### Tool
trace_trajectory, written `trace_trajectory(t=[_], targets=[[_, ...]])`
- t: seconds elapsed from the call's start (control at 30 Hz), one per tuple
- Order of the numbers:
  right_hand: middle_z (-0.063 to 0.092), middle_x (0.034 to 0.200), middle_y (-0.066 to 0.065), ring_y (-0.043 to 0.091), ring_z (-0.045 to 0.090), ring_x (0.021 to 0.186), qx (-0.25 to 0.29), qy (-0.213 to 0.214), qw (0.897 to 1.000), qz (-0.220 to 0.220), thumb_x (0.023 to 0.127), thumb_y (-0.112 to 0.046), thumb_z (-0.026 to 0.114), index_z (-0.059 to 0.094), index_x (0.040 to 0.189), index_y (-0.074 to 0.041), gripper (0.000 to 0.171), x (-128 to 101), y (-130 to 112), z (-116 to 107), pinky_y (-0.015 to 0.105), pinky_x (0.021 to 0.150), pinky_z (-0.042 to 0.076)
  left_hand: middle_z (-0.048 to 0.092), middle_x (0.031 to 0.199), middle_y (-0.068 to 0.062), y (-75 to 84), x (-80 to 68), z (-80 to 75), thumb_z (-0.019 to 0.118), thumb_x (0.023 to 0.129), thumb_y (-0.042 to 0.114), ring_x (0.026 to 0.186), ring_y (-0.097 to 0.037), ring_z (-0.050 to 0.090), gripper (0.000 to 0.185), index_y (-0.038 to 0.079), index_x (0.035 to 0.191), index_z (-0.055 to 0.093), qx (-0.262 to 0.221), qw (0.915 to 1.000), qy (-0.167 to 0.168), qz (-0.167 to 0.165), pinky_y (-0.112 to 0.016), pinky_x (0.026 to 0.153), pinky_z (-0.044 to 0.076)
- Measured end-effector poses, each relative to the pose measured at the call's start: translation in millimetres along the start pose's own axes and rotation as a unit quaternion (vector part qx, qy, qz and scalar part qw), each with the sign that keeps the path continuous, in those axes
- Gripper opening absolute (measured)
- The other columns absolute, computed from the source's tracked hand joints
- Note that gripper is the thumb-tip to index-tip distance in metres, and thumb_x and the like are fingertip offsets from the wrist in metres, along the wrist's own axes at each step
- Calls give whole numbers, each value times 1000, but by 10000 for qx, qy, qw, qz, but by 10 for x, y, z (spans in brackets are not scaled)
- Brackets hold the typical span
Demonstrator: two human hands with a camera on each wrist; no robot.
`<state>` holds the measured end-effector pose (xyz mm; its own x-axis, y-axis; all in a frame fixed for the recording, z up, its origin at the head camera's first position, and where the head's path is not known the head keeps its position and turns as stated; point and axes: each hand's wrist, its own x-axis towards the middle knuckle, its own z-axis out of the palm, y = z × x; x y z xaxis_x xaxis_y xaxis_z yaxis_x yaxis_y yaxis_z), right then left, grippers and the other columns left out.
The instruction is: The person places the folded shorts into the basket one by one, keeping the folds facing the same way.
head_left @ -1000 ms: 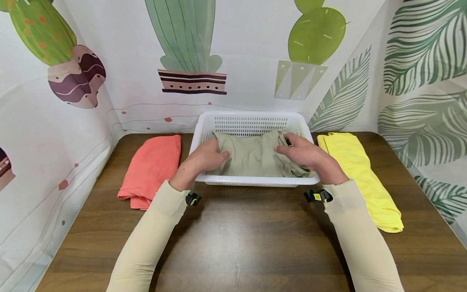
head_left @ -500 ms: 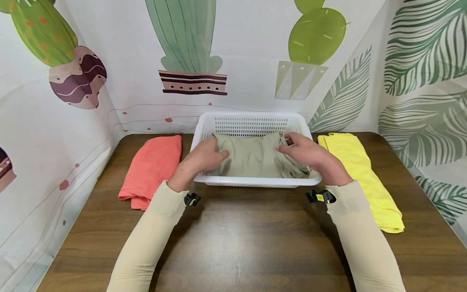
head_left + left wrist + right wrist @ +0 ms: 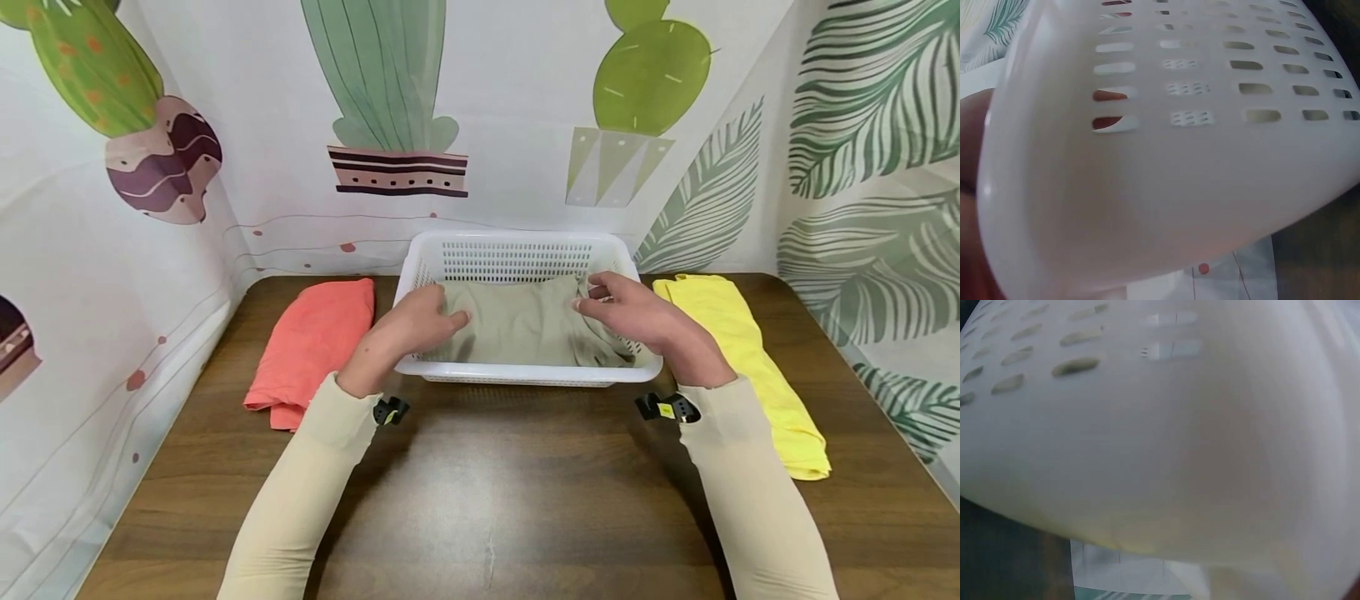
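The grey-green cloth [image 3: 517, 321] lies in the white plastic basket [image 3: 517, 374] at the middle of the table's [image 3: 487, 483] far edge, its long axis parallel to that edge, between your 2 hands. Your left hand [image 3: 422, 321] is over its left end, fingers hidden, so I cannot tell if that grip holds it. Your right hand [image 3: 633, 310] is at its right end, grip fairly wide. Neither hand looks clearly nearer.

Coral cloth [image 3: 311, 346], yellow cloth [image 3: 742, 354], cactus-print backdrop [image 3: 517, 108]
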<state>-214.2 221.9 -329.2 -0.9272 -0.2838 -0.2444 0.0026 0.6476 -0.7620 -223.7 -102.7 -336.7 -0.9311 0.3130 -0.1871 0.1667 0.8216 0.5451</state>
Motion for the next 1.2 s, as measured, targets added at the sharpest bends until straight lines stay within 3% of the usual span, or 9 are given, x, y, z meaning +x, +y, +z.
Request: trace_trajectory(t=[0.17, 0.4, 0.57, 0.77, 0.8, 0.87, 0.93, 1.03, 1.2], targets=[[42, 157, 29, 45, 46, 142, -92, -12, 10000, -15, 110, -34, 55, 22, 163, 6, 74, -42, -15, -15, 61, 116, 40, 58, 135, -22, -3, -57, -28, 57, 104, 39, 108, -32, 58, 59, -11, 135, 54, 49, 10000, -48, -52, -43, 95, 50], [44, 155, 32, 47, 46, 142, -356, 36, 9989, -295, 112, -27, 48, 29, 160, 8, 63, -95, -15, -27, 61, 116, 40, 62, 116, -19, -7, -144, -67, 58, 104, 39, 95, -29, 57, 49, -7, 123, 59, 65, 10000, 2, -4, -41, 87, 49], [45, 154, 32, 47, 48, 140, -321, 99, 9987, -385, 113, -23, 46, 31, 159, 9, 58, -121, 1, -27, 61, 113, 42, 64, 116, -19, 3, -185, -80, 59, 104, 39, 99, -29, 58, 51, -7, 126, 60, 136, 9999, 71, 75, -43, 92, 50], [46, 155, 31, 47, 48, 141, -200, 146, 9983, -532, 113, -19, 46, 31, 159, 8, 56, -191, -14, -31, 60, 111, 44, 56, 87, -10, 11, -212, -103, 59, 103, 36, 86, -26, 54, 46, -6, 120, 61, 248, 9994, 173, 180, -42, 87, 48], [47, 155, 31, 47, 49, 141, -208, 163, 9981, -559, 112, -19, 47, 32, 159, 8, 55, -206, -21, -34, 59, 111, 44, 54, 83, -10, 12, -216, -106, 59, 103, 37, 84, -27, 53, 48, -7, 124, 60, 216, 9995, 179, 175, -42, 87, 48], [48, 155, 29, 46, 49, 141, -200, 200, 9978, -603, 112, -19, 47, 34, 158, 6, 54, -240, -39, -39, 57, 111, 44, 64, 94, -14, 16, -232, -116, 60, 103, 37, 94, -28, 61, 58, -9, 138, 56, 142, 9995, 235, 165, -43, 95, 50], [48, 154, 27, 45, 50, 141, -188, 244, 9974, -652, 111, -17, 47, 35, 158, 4, 53, -271, -51, -43, 55, 110, 44, 70, 117, -21, 19, -254, -126, 60, 103, 38, 113, -31, 66, 68, -7, 151, 47, -38, 9996, 244, 119, -45, 106, 50], [51, 153, 26, 44, 55, 137, -140, 344, 9966, -732, 110, -14, 47, 39, 157, 3, 50, -320, -69, -51, 52, 108, 45, 59, 150, -21, 17, -287, -134, 62, 104, 39, 138, -31, 59, 73, -2, 160, 39, -385, 9988, 283, 74, -48, 116, 45], [54, 151, 25, 42, 62, 130, 3, 472, 9955, -825, 110, -13, 47, 41, 157, 2, 50, -398, -84, -63, 35, 101, 50, 64, 144, -13, -19, -346, -135, 64, 104, 37, 129, -26, 65, 60, 7, 153, 49, -892, 9949, 404, 249, -46, 108, 51]])
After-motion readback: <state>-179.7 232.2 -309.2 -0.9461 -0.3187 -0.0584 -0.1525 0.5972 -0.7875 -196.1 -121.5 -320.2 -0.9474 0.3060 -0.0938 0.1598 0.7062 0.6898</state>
